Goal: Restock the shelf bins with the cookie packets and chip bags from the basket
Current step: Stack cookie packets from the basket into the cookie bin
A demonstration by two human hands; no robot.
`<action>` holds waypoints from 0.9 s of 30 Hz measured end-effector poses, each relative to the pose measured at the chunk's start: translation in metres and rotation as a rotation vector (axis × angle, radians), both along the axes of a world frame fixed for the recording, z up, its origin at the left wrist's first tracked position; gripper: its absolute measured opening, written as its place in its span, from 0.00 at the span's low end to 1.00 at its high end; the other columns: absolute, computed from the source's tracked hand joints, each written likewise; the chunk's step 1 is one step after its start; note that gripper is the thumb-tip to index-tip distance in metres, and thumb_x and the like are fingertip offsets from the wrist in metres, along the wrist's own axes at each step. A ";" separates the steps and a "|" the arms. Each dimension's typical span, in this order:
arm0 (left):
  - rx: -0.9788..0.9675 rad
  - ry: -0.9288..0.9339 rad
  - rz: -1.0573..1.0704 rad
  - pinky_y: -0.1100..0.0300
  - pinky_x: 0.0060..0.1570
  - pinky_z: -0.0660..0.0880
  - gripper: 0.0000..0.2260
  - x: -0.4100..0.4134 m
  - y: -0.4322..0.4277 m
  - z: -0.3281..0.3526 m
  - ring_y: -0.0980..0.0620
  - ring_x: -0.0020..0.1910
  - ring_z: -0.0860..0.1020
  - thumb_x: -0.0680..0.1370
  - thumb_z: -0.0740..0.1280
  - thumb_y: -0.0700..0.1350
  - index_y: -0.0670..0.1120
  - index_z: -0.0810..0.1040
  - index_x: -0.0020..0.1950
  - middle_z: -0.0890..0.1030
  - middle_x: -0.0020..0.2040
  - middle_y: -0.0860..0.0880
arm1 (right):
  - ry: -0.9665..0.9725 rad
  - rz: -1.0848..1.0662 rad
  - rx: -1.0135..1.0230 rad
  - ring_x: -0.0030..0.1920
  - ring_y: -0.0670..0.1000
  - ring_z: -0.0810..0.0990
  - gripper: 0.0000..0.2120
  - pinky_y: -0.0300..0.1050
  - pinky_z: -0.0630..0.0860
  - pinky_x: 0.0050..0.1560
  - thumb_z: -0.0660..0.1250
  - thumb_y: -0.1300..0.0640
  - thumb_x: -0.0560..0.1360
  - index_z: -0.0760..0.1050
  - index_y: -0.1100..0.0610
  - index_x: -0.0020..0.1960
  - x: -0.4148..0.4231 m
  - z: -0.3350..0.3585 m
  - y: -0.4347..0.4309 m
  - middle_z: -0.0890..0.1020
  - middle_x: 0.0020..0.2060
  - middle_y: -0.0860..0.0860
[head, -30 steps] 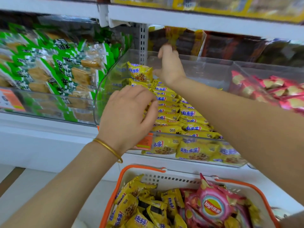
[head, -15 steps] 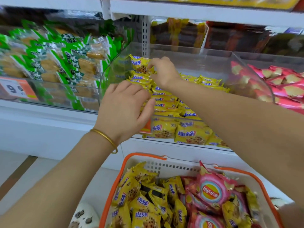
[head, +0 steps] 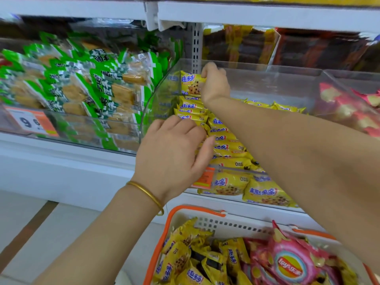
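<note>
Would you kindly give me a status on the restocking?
Right hand pinches cookie packet upright in clear bin. Left hand presses packet row. Basket part full. Nothing blocking.

green packets: many, green and white wrappers with clear windows showing tan blocks; stacked leaning, at left of the slotted upright
price tag: orange and white, low at left in front of the green packets; large "9" readable, the rest blurred
orange tag: small, lower centre; print too blurred to read
slotted upright: grey metal post with two columns of slots, vertical, at the back
upper shelf edge: white, runs across the top; white bracket at its joint
dark packs: brown and yellow, at the back right of the upright; blurred
floor: pale tiles, one brown strip at lower left
</note>
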State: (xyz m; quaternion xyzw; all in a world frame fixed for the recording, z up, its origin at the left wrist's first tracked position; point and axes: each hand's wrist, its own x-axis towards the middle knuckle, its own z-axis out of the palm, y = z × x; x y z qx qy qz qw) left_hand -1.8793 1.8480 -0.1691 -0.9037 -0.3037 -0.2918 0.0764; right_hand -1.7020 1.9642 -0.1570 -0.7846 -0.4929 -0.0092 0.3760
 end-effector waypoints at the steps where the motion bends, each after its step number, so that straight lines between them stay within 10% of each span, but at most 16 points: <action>1: 0.000 -0.001 0.001 0.52 0.42 0.67 0.21 0.000 0.000 0.000 0.44 0.44 0.75 0.80 0.51 0.54 0.47 0.80 0.43 0.80 0.42 0.49 | -0.001 -0.014 -0.003 0.49 0.60 0.75 0.16 0.43 0.66 0.46 0.57 0.68 0.76 0.68 0.56 0.61 0.000 0.000 0.001 0.69 0.64 0.59; 21: 0.063 -0.062 -0.060 0.51 0.48 0.66 0.19 -0.007 -0.007 0.000 0.43 0.44 0.76 0.80 0.52 0.52 0.46 0.80 0.45 0.81 0.44 0.49 | -0.041 0.126 -0.138 0.65 0.60 0.71 0.30 0.45 0.66 0.66 0.56 0.73 0.74 0.67 0.51 0.71 0.011 0.010 -0.034 0.67 0.68 0.57; 27: 0.247 -0.117 -0.109 0.50 0.52 0.64 0.14 -0.021 -0.024 0.004 0.44 0.49 0.78 0.79 0.59 0.48 0.45 0.82 0.51 0.81 0.51 0.48 | 0.010 0.223 0.055 0.59 0.52 0.75 0.25 0.44 0.72 0.60 0.57 0.75 0.71 0.76 0.56 0.62 -0.002 0.048 -0.096 0.76 0.60 0.55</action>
